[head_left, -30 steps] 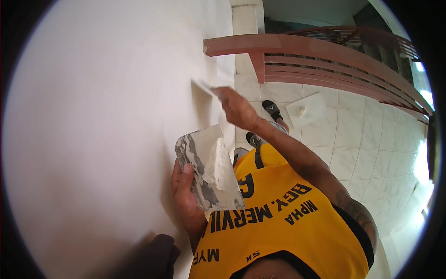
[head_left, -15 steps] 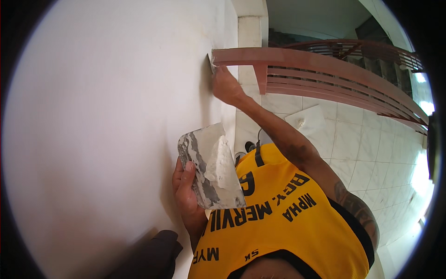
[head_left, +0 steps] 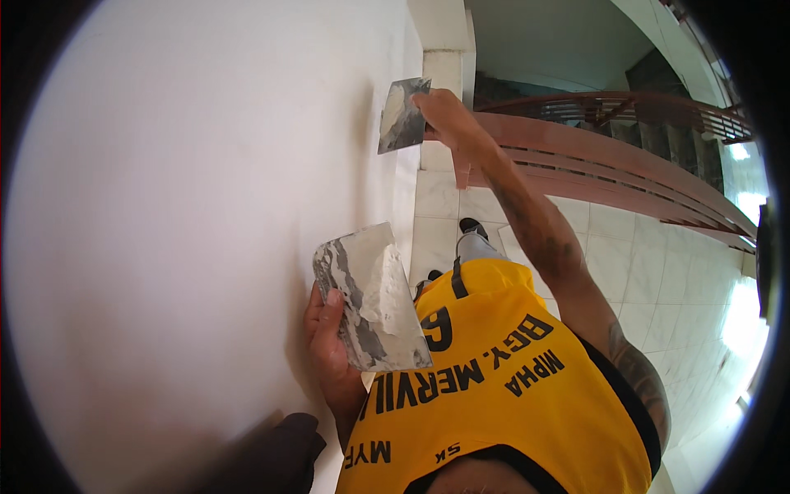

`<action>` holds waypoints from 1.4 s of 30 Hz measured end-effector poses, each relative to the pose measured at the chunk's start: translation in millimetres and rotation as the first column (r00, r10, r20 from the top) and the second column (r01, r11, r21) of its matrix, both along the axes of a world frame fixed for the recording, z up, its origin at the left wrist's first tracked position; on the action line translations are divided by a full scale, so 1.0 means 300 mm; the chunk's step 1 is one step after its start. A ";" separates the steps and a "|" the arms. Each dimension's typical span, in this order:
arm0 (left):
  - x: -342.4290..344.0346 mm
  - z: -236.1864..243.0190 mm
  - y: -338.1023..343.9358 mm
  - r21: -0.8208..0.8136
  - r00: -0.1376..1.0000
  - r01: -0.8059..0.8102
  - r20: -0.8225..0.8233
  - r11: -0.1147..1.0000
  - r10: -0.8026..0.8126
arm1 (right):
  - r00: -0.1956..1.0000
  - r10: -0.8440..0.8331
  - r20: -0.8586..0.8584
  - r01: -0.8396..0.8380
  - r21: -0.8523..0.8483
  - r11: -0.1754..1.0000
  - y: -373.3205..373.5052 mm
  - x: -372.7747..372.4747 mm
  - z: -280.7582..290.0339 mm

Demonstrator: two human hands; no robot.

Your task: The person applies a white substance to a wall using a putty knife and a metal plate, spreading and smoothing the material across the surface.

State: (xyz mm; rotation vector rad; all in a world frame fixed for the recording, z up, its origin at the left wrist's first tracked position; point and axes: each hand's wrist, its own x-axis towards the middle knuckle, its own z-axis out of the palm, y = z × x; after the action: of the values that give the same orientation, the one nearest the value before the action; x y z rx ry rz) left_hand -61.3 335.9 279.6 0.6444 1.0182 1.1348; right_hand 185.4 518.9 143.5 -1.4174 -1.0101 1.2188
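Observation:
My left hand (head_left: 327,333) grips a grey plasterer's board (head_left: 350,272) by its left side, with the thumb lying over its face. A thick heap of white putty (head_left: 385,288) sits on the board's right half, and dried streaks cover the rest. Farther off, my right hand (head_left: 444,115) is closed on a putty knife (head_left: 406,123), a flat dark blade smeared with pale putty. The blade stands beside the white wall (head_left: 206,181), its face toward me. Whether its edge touches the wall I cannot tell. The knife's handle is mostly hidden by the fingers.
A reddish-brown railing (head_left: 568,140) runs rightward from near the wall, behind my right hand. Stairs (head_left: 679,144) lie beyond it. Pale marble-look tiles (head_left: 634,239) cover the floor. At the lower left a dark cloth-like shape (head_left: 280,449) stands against the wall.
My right hand has moved up and right, away from the railing's end, and the blade has turned from edge-on to face-on. The left hand and board have barely shifted.

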 end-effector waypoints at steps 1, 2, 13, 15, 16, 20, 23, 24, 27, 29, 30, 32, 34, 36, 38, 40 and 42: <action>0.007 0.011 -0.005 -0.016 1.000 -0.016 -0.009 1.000 0.015 | 0.864 -0.160 -0.477 0.094 -0.160 0.983 0.028 0.005 0.010; 0.011 0.020 -0.008 -0.032 0.999 -0.031 -0.019 0.999 0.030 | 0.867 -0.157 -0.472 0.094 -0.155 0.983 0.045 0.010 0.016; -0.014 0.013 -0.018 0.033 1.000 -0.014 -0.021 0.999 0.015 | 0.970 0.237 0.048 -0.240 0.060 0.969 0.295 0.067 -0.135; -0.033 0.008 -0.024 0.030 0.999 -0.047 -0.025 0.998 0.048 | 0.724 0.378 0.577 -0.592 0.240 0.769 0.272 0.029 -0.016; -0.030 0.006 -0.025 0.021 0.999 -0.044 0.002 0.999 0.044 | 0.570 0.347 0.745 -0.705 0.227 0.672 0.282 0.016 0.002; 0.011 0.027 -0.014 -0.022 0.999 -0.028 0.017 0.999 0.028 | 0.888 0.436 0.144 -0.445 0.034 0.895 0.414 0.030 -0.069; 0.008 0.046 -0.017 -0.022 0.998 -0.063 0.009 0.998 0.063 | 0.878 0.462 0.127 -0.461 -0.043 0.886 0.418 -0.011 -0.014; 0.019 0.066 -0.014 -0.027 0.997 -0.071 0.009 0.997 0.071 | 0.877 0.469 0.106 -0.473 0.011 0.881 0.392 -0.021 0.021; 0.048 0.100 -0.007 -0.027 1.000 -0.022 -0.022 0.999 0.022 | 0.866 0.476 0.153 -0.498 0.174 0.850 0.261 -0.046 0.141; 0.047 0.072 -0.001 -0.005 0.999 0.015 0.030 1.000 -0.015 | 0.854 0.422 0.304 -0.500 0.257 0.827 0.244 -0.060 0.103; 0.044 0.061 0.001 -0.011 0.999 0.027 0.030 1.000 -0.027 | 0.843 0.386 0.375 -0.503 0.293 0.813 0.234 -0.072 0.082; 0.023 0.041 0.003 -0.019 0.999 -0.006 -0.036 1.000 0.005 | 0.117 -0.199 0.973 -0.771 0.215 0.599 0.084 -0.165 0.170; 0.024 0.033 0.002 -0.022 1.000 -0.022 -0.019 1.000 0.021 | 0.007 -0.116 0.993 -0.720 0.086 0.689 -0.034 -0.237 0.231; 0.023 0.028 -0.007 -0.032 0.999 -0.044 -0.010 0.999 0.044 | 0.884 -0.077 0.462 -0.187 0.498 0.847 -0.158 -0.292 0.195; 0.023 0.024 -0.011 -0.048 0.996 -0.089 0.015 0.995 0.089 | 0.922 0.019 0.386 -0.193 0.419 0.887 -0.243 -0.260 0.206; 0.010 0.017 -0.004 -0.026 0.999 -0.039 0.014 0.999 0.039 | 0.945 0.025 0.327 -0.124 0.285 0.950 -0.297 -0.200 0.189; 0.013 0.029 -0.013 0.001 1.000 -0.014 0.010 1.000 0.014 | 0.949 -0.013 0.315 -0.005 0.056 0.998 -0.315 -0.145 0.133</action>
State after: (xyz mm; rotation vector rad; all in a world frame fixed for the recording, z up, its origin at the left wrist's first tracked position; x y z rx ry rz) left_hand -57.5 332.1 288.3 0.6329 1.0146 1.1498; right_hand 142.0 424.5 183.4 -1.6012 -1.2483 0.9694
